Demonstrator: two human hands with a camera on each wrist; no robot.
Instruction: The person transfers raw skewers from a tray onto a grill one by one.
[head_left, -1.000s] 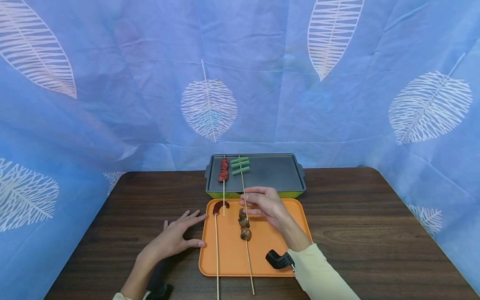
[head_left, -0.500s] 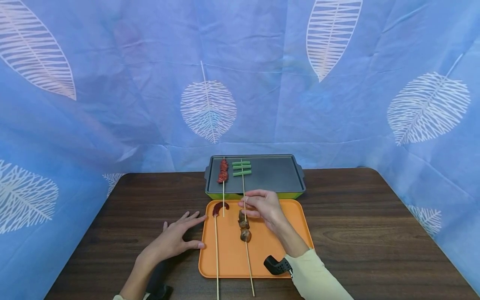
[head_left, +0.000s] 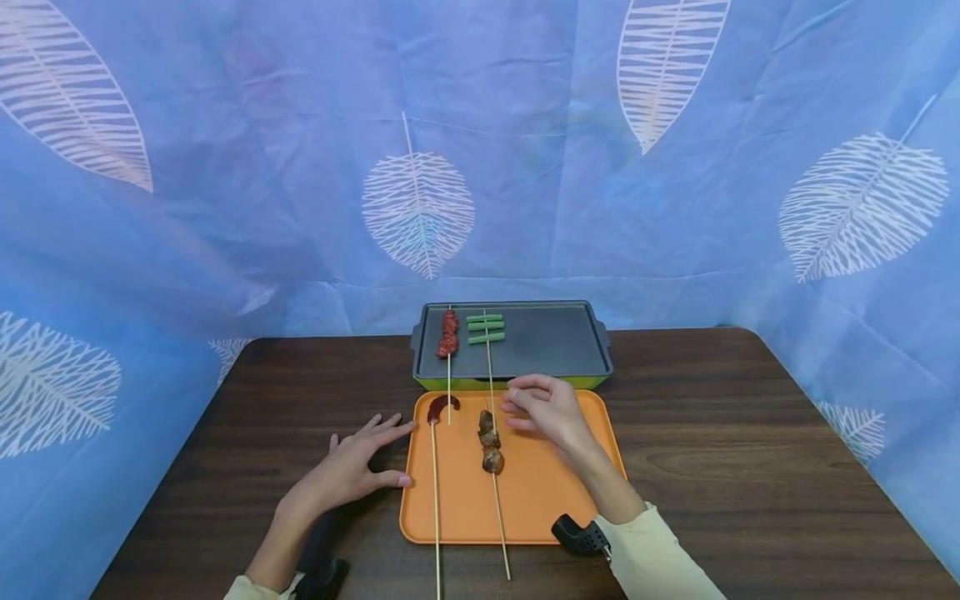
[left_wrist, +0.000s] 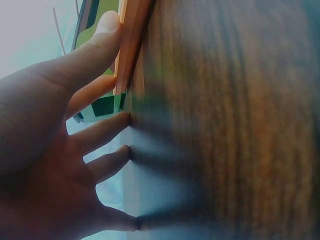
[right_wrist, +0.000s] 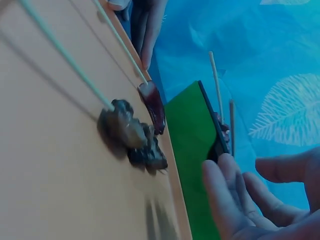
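Note:
My right hand (head_left: 555, 417) hovers above the back of the orange tray (head_left: 555, 508), just right of the stick of a skewer of green pieces (head_left: 486, 337). In the right wrist view its thumb and fingers (right_wrist: 220, 195) are apart, holding nothing. That skewer lies over the dark griddle plate (head_left: 558, 337), beside a red meat skewer (head_left: 447, 337); both sticks project forward past its front edge. My left hand (head_left: 348, 471) has spread fingers, its thumb (left_wrist: 107, 30) and index finger at the tray's left rim, the other fingertips on the table.
On the tray lie a skewer of brownish chunks (head_left: 491, 461) and one with a curved dark red piece (head_left: 437, 408); their sticks extend over the tray's front rim. The griddle's green base (right_wrist: 187, 130) stands right behind the tray on the dark wooden table (head_left: 750, 467). Blue leaf-print cloth (head_left: 525, 208) hangs behind.
The skewer of green pieces has settled straighter on the griddle, its pieces slightly further right. My right hand has let go of its stick and shifted right. The left hand stays put.

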